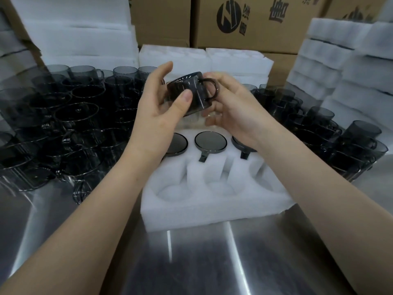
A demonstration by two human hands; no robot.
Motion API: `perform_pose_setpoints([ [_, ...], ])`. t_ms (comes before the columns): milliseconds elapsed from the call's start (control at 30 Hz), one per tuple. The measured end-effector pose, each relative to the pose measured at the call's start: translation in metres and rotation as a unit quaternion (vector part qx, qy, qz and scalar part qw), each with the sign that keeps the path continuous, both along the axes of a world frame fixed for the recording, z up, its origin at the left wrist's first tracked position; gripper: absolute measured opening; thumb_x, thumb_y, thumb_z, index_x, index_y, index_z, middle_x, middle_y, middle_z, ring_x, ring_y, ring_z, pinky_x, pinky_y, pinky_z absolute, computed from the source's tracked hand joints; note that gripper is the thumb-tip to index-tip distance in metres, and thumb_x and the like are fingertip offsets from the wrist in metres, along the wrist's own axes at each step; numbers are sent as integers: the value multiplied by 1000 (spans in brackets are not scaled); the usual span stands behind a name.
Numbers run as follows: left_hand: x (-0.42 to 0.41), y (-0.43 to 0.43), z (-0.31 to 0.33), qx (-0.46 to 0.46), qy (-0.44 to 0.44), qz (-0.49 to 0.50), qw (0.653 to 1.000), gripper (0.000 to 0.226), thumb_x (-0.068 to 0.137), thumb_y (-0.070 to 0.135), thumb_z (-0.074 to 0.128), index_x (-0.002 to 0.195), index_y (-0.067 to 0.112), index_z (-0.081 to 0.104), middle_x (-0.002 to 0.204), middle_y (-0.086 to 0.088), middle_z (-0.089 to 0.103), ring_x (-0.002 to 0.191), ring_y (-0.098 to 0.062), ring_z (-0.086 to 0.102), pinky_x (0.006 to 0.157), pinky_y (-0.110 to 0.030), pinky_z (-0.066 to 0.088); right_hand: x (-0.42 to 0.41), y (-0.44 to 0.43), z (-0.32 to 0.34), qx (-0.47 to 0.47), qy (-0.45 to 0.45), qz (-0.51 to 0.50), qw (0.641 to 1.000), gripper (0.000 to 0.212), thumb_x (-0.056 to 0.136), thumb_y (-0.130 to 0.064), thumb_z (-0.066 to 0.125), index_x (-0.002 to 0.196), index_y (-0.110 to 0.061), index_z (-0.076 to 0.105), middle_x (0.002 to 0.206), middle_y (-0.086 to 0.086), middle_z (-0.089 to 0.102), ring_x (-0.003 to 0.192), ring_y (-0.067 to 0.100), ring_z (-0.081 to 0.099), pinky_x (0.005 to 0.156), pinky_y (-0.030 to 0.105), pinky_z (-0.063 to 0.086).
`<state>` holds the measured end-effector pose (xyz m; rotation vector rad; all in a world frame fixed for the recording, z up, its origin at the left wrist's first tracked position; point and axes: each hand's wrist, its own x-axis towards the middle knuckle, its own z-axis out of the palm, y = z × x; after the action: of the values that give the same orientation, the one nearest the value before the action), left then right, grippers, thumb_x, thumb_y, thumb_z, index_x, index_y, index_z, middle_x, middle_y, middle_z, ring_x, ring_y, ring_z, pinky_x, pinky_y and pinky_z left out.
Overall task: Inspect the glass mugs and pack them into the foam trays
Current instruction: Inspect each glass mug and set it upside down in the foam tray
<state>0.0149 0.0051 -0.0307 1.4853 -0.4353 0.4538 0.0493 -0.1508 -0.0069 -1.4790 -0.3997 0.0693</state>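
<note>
A smoky grey glass mug (192,93) is held tilted above the white foam tray (214,201), its handle pointing right. My left hand (157,111) grips the mug's body, thumb across its side. My right hand (236,109) holds it from the right, fingers by the handle and under the mug. In the tray's far row sit three mugs upside down, the middle mug (210,141) plainly seen and the outer two partly hidden by my wrists. The tray's near row of round pockets (221,186) holds nothing.
Many grey glass mugs crowd the steel table at the left (70,124) and at the right (331,133). Stacks of foam trays stand at the back (204,58) and at the right (331,67). Cardboard boxes (255,22) line the rear.
</note>
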Motion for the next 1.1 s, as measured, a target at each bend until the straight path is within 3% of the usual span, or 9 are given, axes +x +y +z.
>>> perform_pose_setpoints([
  [167,1,-2,2,58,-23,-7,998,37,96,19,48,132,15,48,126,-3,58,117,-11,56,101,-31,47,-8,6,3,-11,44,97,994,50,104,-43,34,138,-8,48,119,18,63,97,31,66,79,40,56],
  [267,-1,-1,2,111,-47,49,991,46,91,16,52,137,19,48,133,-5,53,124,-16,52,107,-40,43,-10,7,2,-20,21,70,997,39,103,-36,41,126,-7,53,108,19,65,82,33,67,70,39,57],
  [367,-5,-5,2,186,-77,82,976,59,82,13,60,140,18,47,130,7,53,125,-6,50,108,-32,40,-9,10,-3,-66,-62,-5,996,19,103,-29,46,114,-21,60,101,2,66,80,22,67,68,35,56],
  [433,-6,-7,2,201,-75,97,972,66,79,19,71,141,19,47,131,9,53,124,-2,49,107,-25,40,-9,11,-5,-95,-120,-49,987,19,103,-28,45,107,-26,64,94,-11,68,87,10,66,74,31,54],
  [500,-6,-8,2,201,-76,113,970,68,76,21,77,138,18,50,130,8,56,121,-3,52,106,-27,42,-10,12,-6,-100,-137,-69,983,23,103,-26,44,97,-28,67,82,-18,67,78,4,63,65,26,53],
  [567,-7,-7,2,205,-81,122,968,67,74,19,78,136,18,52,128,9,58,119,-5,55,105,-29,43,-12,12,-5,-75,-114,-69,988,27,104,-26,44,93,-27,68,79,-13,69,73,7,65,56,26,53],
  [700,-8,-7,3,195,-92,116,970,65,74,11,77,134,18,53,126,9,59,119,-5,56,105,-31,44,-11,9,1,2,-32,-54,998,34,104,-30,42,102,-7,68,98,17,72,83,26,71,62,35,58],
  [933,-6,-5,1,167,-132,76,974,61,76,-1,72,131,9,50,125,6,56,123,-10,55,105,-35,46,-7,2,5,73,52,-16,996,37,103,-33,45,113,-4,65,105,20,70,86,28,70,62,34,57],
  [1100,-5,-7,-1,147,-142,68,976,61,72,-2,74,119,22,43,112,26,53,110,-3,58,93,-22,48,-8,3,6,103,143,147,973,55,100,-52,36,127,-8,55,118,19,64,103,34,61,74,39,56],
])
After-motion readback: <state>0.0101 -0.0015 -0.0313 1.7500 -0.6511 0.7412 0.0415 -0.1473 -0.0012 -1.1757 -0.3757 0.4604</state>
